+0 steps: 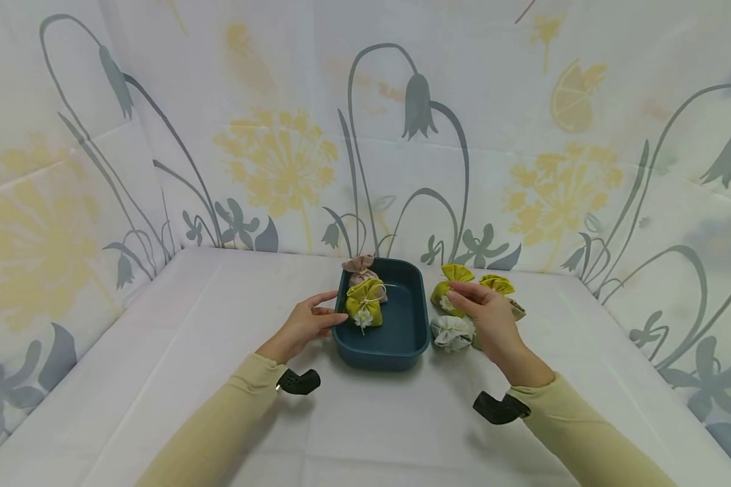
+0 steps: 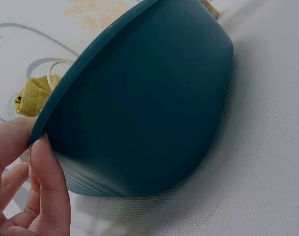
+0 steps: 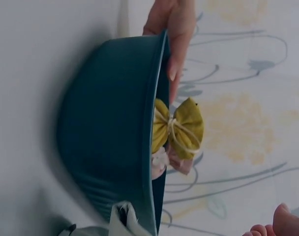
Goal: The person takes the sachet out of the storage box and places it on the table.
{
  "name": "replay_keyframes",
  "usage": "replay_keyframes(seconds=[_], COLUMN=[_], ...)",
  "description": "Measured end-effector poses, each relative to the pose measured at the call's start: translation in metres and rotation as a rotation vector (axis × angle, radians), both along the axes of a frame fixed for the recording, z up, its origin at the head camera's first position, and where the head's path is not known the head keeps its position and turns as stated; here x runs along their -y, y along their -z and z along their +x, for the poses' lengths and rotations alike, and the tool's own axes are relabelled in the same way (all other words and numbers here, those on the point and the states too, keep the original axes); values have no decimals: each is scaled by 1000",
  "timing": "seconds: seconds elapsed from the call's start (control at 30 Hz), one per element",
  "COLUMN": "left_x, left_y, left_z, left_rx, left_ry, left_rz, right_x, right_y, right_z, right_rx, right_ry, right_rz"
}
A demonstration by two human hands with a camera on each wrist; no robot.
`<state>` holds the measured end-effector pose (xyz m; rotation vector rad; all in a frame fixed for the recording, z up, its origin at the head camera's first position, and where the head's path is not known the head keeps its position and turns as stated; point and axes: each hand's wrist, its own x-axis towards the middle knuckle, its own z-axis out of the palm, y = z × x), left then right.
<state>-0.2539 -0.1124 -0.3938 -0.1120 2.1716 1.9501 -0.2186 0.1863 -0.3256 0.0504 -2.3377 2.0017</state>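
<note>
My left hand [image 1: 307, 321] pinches the left rim of a dark teal basin [image 1: 380, 362], with fingers outside and inside the edge. Inside it, a yellow-green pouch [image 1: 364, 304] with a white flower leans on a pinkish pouch [image 1: 359, 266]. My right hand [image 1: 490, 318] is right of the basin, fingertips drawn together and overlapping another yellow-green pouch [image 1: 441, 294] in the head view. In the right wrist view the fingertips [image 3: 282, 223] show high at the lower corner, that pouch outside the picture; I cannot tell whether they grip it.
A whitish pouch [image 1: 453, 333] lies close by the basin's right wall. Behind my right hand are another yellow-green pouch [image 1: 498, 284] and a brownish one [image 1: 516, 310], partly hidden. White cloth [image 1: 365, 433] covers the table; a flower-printed curtain [image 1: 280, 81] hangs around it.
</note>
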Motion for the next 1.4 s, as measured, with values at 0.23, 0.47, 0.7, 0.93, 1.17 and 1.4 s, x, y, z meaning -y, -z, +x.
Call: replay_keyframes(seconds=[0.23, 0.47, 0.7, 0.93, 1.17, 1.4], left_x=[0, 1, 1, 2, 1, -1], left_y=[0, 0, 0, 1, 1, -12], left_z=[1, 1, 0, 0, -1, 8], left_rx=[5, 9, 6, 13, 14, 16], left_ry=[-10, -12, -10, -7, -20, 3], left_rz=[6, 2, 5, 13, 1, 10], right_x=[17, 30, 42, 56, 67, 77], right_y=[-1, -3, -8, -11, -15, -12], right_z=[-5, -11, -20, -30, -44, -57], right_rx=[-2, 20, 23, 35, 67, 107], right_ry=[-62, -136, -206, -289, -321, -327], right_rz=[-31, 15, 65, 64, 122, 118])
